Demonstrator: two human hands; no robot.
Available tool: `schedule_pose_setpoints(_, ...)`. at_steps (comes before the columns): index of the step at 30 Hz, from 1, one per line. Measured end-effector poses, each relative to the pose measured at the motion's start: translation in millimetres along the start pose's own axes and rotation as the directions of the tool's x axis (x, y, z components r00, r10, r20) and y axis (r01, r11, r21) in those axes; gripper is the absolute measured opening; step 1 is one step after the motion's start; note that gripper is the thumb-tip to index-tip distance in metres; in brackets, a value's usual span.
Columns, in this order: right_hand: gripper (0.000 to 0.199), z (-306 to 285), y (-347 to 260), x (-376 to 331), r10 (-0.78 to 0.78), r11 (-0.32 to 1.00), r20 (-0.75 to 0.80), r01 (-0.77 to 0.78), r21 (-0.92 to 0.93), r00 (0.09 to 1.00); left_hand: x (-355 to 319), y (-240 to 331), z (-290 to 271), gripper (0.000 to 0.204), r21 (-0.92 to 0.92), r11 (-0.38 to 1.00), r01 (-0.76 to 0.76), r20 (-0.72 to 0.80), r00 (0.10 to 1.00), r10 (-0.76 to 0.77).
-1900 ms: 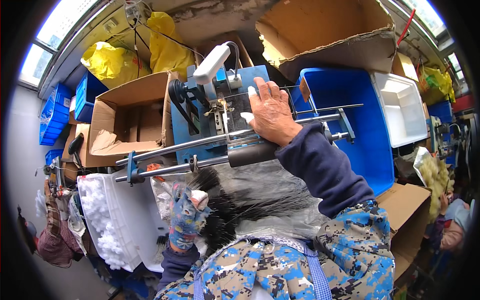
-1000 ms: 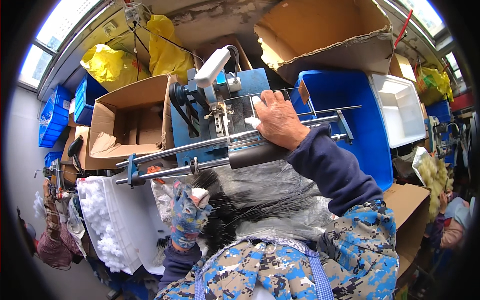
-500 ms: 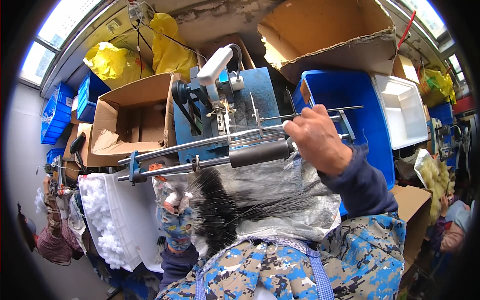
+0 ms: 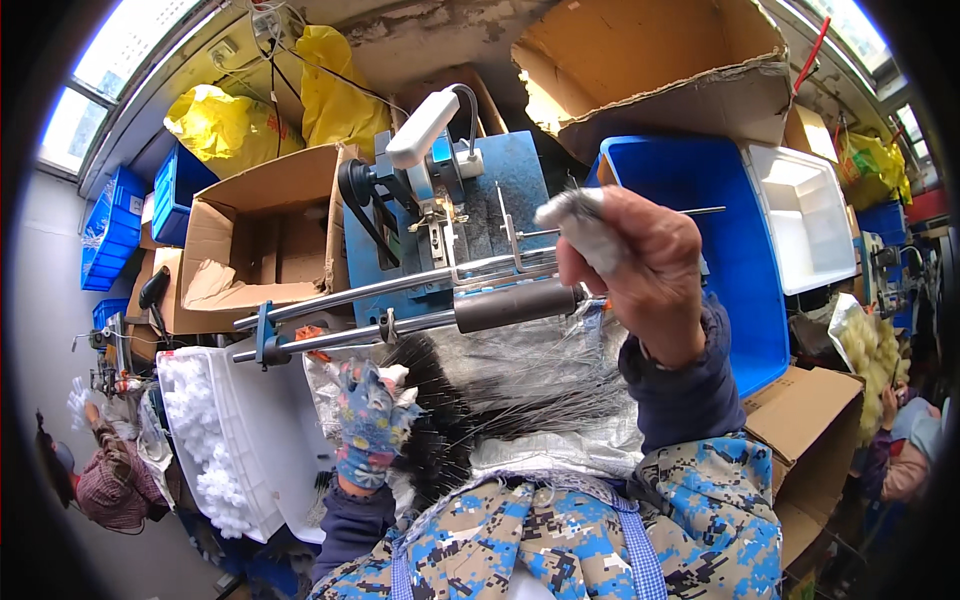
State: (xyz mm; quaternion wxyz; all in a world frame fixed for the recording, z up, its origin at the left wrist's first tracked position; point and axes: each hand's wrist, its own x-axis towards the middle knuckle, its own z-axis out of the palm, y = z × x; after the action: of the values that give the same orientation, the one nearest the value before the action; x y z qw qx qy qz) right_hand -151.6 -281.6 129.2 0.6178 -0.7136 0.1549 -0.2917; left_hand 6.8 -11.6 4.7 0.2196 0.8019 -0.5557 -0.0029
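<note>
Here the right hand is raised and curled

**Black bristles before a blue machine**

The bristles lie in a loose heap, dense at left, thin strands fanning rightward. Two metal rails cross the machine's near edge, slanting up rightward; a dark grey cylinder sits in line with the nearer one.
</note>
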Motion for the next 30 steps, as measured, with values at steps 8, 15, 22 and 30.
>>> schedule_pose_setpoints(8,0.016,38.1,133.2,80.8,0.026,0.254,0.176,0.164,-0.953,0.984,-3.8,-23.7,16.1,0.023,0.064,0.998,0.018,0.167,0.986,-0.029)
schedule_pose_setpoints(15,0.01,50.1,138.1,81.1,-0.014,0.261,0.234,0.23,-0.938,0.972,-28.7,-43.4,30.1,0.031,-0.109,0.976,0.188,0.142,0.975,-0.172)
schedule_pose_setpoints(22,0.011,49.0,141.7,82.8,-0.024,0.335,0.248,0.242,-0.911,0.968,-12.8,-1.3,6.5,0.037,-0.181,0.965,0.192,0.106,0.979,-0.174)
schedule_pose_setpoints(30,0.018,45.7,144.9,83.7,0.07,0.306,0.156,0.128,-0.943,0.985,-5.0,23.2,-11.0,0.036,-0.231,0.959,0.165,0.044,0.986,-0.16)
